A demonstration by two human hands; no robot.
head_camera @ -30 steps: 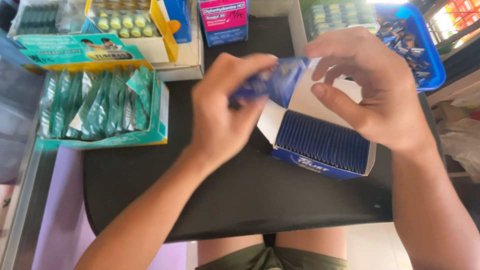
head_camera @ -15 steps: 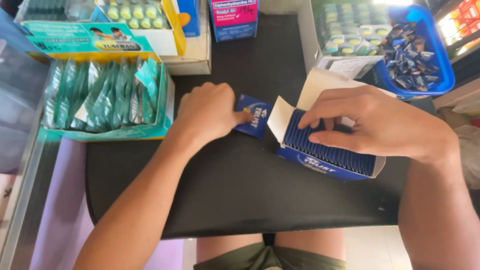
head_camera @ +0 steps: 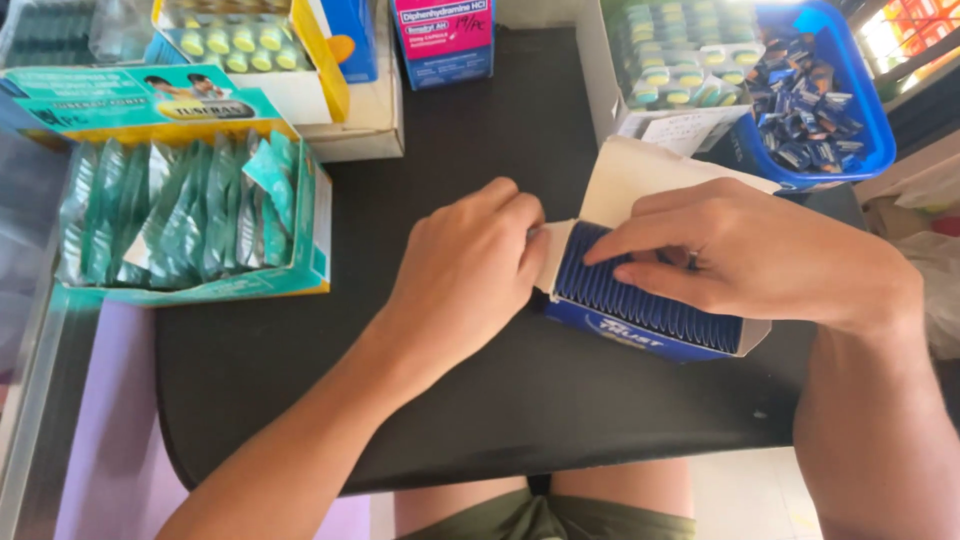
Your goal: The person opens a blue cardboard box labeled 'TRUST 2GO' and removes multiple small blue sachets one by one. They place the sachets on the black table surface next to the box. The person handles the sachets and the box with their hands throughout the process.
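An open blue box [head_camera: 640, 335] with a white lid flap lies on the black table top [head_camera: 480, 400]. A tight row of dark blue packets [head_camera: 620, 290] fills it. My left hand [head_camera: 470, 270] is curled with its fingertips pressed against the box's left end flap; whatever lies under those fingers is hidden. My right hand [head_camera: 750, 255] lies over the box from the right, with the index finger and thumb spread on top of the row of packets.
A teal carton of green sachets [head_camera: 190, 220] stands at the left. Behind it are a yellow box of blister packs [head_camera: 250, 45] and a pink and blue box [head_camera: 445, 40]. A blue basket [head_camera: 850, 110] of small dark packets stands at the back right beside green blister packs [head_camera: 670, 60].
A second ago both hands held a blue packet above the box. The left hand then laid it beside the box and has slid right against the box end; the right hand's fingers lowered onto the packets.
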